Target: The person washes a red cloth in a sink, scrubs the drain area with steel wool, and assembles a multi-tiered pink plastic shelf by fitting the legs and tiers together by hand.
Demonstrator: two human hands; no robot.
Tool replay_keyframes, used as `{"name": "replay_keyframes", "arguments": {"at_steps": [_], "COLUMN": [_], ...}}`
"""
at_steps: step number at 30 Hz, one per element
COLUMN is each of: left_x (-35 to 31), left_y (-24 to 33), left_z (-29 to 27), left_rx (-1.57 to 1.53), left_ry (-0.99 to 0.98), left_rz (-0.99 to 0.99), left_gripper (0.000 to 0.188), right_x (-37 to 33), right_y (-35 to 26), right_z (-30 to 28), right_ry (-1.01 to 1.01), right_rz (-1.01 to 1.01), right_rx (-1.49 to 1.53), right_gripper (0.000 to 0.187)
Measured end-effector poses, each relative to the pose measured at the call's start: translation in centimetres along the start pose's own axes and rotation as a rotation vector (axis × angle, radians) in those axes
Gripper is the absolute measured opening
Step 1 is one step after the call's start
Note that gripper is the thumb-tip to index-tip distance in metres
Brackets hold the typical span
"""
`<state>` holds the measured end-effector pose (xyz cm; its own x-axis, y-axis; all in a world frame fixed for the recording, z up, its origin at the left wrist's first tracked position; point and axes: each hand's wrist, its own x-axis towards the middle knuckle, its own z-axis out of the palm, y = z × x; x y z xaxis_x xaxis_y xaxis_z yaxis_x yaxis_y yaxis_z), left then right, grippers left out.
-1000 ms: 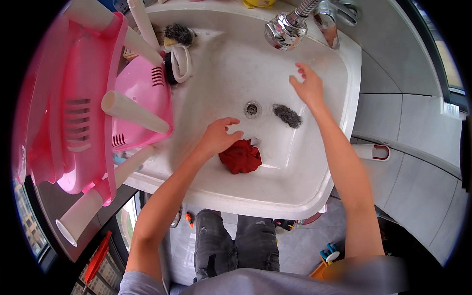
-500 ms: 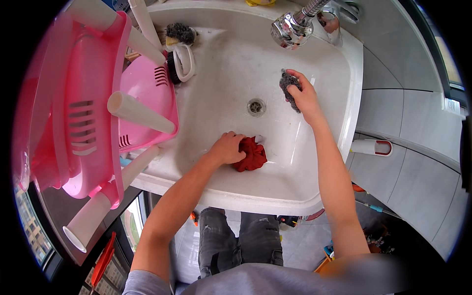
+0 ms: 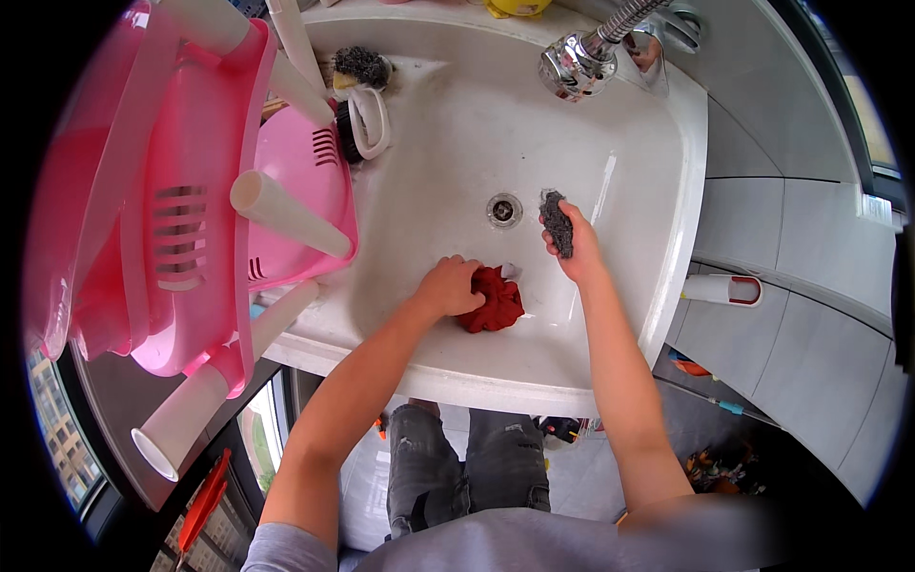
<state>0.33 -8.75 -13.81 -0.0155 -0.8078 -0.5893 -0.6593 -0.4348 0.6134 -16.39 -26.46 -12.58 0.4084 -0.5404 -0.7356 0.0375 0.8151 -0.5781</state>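
In the white sink (image 3: 429,124), my right hand (image 3: 583,250) grips a grey steel-wool scourer (image 3: 557,223) just right of the drain (image 3: 504,210). The scourer is held above the basin, its upper end poking out past my fingers. Nearer to me, my left hand (image 3: 451,286) has its fingers curled over the left side of a crumpled dark red cloth (image 3: 495,305) lying on the basin floor. A small whitish bit shows at the cloth's upper right edge. My left fingertips are partly hidden behind the cloth.
A chrome faucet head (image 3: 578,67) hangs over the back right. Along the left rim stand a white-handled scrub brush (image 3: 370,124), another steel-wool pad (image 3: 362,67) and a tiered pink rack (image 3: 181,219) with white tubes. A grey-tiled wall (image 3: 734,229) borders the right side.
My right hand has come toward me and slightly left with the scourer, which has turned in the grip. My left hand stays at the red cloth. The whole view has shifted a little.
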Motion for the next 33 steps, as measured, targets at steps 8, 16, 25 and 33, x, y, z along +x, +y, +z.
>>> {"name": "replay_keyframes", "arguments": {"at_steps": [8,16,25,33], "left_x": [0.0,-0.1,0.3,0.0], "left_y": [0.4,0.2,2.4,14.7], "left_z": [-0.4,-0.5,-3.4,-17.2], "left_rx": [-0.006,0.01,-0.612,-1.385], "left_ry": [0.019,0.007,0.289,0.498], "left_rz": [-0.004,-0.017,-0.092,0.474], "left_gripper": [0.054,0.054,0.058,0.048], "right_x": [0.4,0.9,1.2,2.7], "right_y": [0.8,2.2,-15.3,-17.5], "right_z": [-0.6,-0.4,6.6,7.1], "right_ry": [0.209,0.817,-0.229,-0.133], "right_rz": [-0.195,-0.521,-0.662,-0.791], "right_rx": [-0.319,-1.345,0.639,0.523], "right_gripper": [0.03,0.045,0.06,0.031]}}
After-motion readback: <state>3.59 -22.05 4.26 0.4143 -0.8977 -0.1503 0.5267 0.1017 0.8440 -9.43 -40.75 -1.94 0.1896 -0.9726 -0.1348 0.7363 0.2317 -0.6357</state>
